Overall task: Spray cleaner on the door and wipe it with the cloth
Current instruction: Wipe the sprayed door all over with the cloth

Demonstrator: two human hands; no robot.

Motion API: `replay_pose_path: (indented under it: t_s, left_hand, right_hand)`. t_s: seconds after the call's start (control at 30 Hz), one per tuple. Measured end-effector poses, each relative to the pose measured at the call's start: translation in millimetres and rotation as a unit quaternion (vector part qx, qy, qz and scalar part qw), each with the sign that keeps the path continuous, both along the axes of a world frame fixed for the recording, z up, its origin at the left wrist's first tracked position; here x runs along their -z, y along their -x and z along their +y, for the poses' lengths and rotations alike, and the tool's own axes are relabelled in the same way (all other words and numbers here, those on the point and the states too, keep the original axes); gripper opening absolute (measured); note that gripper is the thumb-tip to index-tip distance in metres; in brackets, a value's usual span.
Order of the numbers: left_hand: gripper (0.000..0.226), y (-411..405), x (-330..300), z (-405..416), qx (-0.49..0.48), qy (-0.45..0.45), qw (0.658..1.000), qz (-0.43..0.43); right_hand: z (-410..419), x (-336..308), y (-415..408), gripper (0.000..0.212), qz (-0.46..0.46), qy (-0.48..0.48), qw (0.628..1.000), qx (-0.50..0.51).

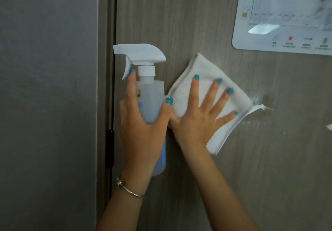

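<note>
I have the cloth [203,80] spread flat against the door [197,15], just right of the hinge edge and below-left of a laminated notice [287,11]; my right hand [195,121] presses it with fingers straight and fanned, nothing curled round it, so that grip is fully open; the cloth looks soft, light and folded double, and I judge it will bunch or slide if I press only at one corner, so the palm belongs at its middle; a loop tag [258,107] hangs off its right corner. My left hand [142,123] grips the spray bottle [152,94], thumb and fingers wrapped round the body, forefinger lying up along the trigger [126,69]; the bottle seems light, translucent plastic, partly filled with pale liquid, probably slick if wet, best held at the waist below the collar.

Hard to make out: the notice print is blurred; the bottle's label is mostly covered by my hand; the nozzle points left toward the frame, not the panel; whether the door is wet I cannot tell; a smudge right of the cloth is indistinct; a dark hinge [110,148] shows only partly.
</note>
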State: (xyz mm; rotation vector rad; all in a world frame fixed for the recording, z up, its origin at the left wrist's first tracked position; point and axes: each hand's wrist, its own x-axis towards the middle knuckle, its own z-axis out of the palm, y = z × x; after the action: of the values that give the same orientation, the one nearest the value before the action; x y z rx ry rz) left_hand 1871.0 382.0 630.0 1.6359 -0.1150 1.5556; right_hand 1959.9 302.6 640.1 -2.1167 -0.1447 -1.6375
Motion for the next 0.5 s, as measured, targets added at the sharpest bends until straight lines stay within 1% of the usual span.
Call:
replay_pose_path:
  t_s: [0.07,0.13,0.2,0.27,0.33,0.5]
  left_hand:
    - [0.086,-3,-5,5,-0.003,-0.003,1.0,-0.004]
    - [0.086,-6,-9,7,-0.006,-0.002,1.0,-0.003]
    - [0.086,-10,-11,9,-0.008,0.003,1.0,-0.003]
    - [0.085,-13,-13,10,-0.006,0.006,1.0,-0.007]
    - [0.085,-13,-13,10,-0.005,0.008,1.0,-0.01]
    - [0.084,-2,-11,3,0.006,-0.003,1.0,-0.023]
  right_hand:
    - [-8,-26,-9,0.077,-0.056,0.073,0.996,0.013]
    - [-24,-59,-18,0.07,-0.109,0.144,0.983,0.022]
    - [-37,-80,-24,0.066,-0.136,0.184,0.973,0.02]
    - [-44,-75,-25,0.064,-0.145,0.198,0.969,0.014]
    - [-50,-44,-25,0.064,-0.143,0.197,0.97,0.0]
    - [-68,88,-13,0.064,-0.084,0.201,0.976,-0.002]
